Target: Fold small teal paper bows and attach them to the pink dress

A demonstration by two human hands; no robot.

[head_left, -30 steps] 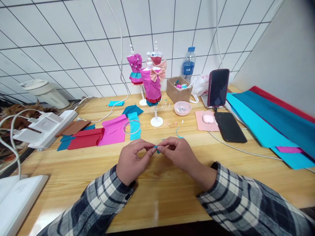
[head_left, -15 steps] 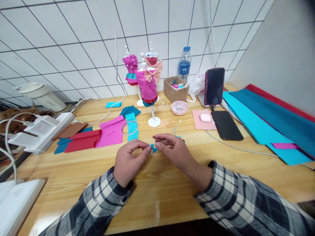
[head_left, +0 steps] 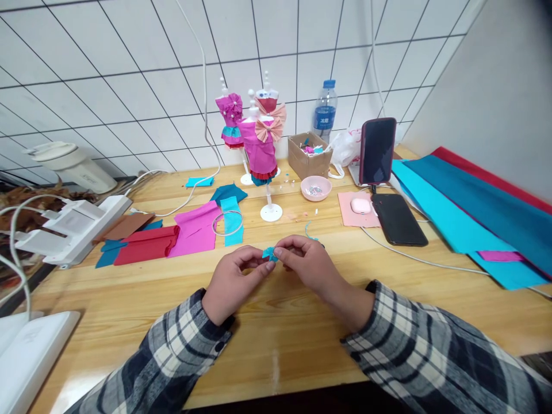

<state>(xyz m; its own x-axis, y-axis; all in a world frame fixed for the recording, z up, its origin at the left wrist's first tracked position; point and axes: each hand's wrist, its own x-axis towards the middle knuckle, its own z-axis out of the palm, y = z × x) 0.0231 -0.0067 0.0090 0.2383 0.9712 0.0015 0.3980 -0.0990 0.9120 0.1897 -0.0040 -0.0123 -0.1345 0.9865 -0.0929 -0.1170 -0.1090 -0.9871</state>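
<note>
Both my hands meet over the middle of the wooden table (head_left: pixel 302 345). My left hand (head_left: pixel 235 282) and my right hand (head_left: pixel 308 264) pinch a small teal paper piece (head_left: pixel 269 253) between their fingertips, fingers curled. Plaid sleeves cover both forearms. Behind the hands stand three small dress forms (head_left: pixel 259 149) wearing pink paper dresses, one with a peach bow.
Pink, red, brown and teal paper pieces (head_left: pixel 172 238) and a thin ring lie at left. A pink bowl (head_left: pixel 315 188), cardboard box (head_left: pixel 308 155), water bottle (head_left: pixel 325 112), two phones (head_left: pixel 399 218), earbud case and large teal sheets (head_left: pixel 474 218) are at right. Power strips and cables sit far left.
My fingertips have closed together again on the teal piece, which now shows a bow-like shape. The hands shifted slightly; the view barely moved.
</note>
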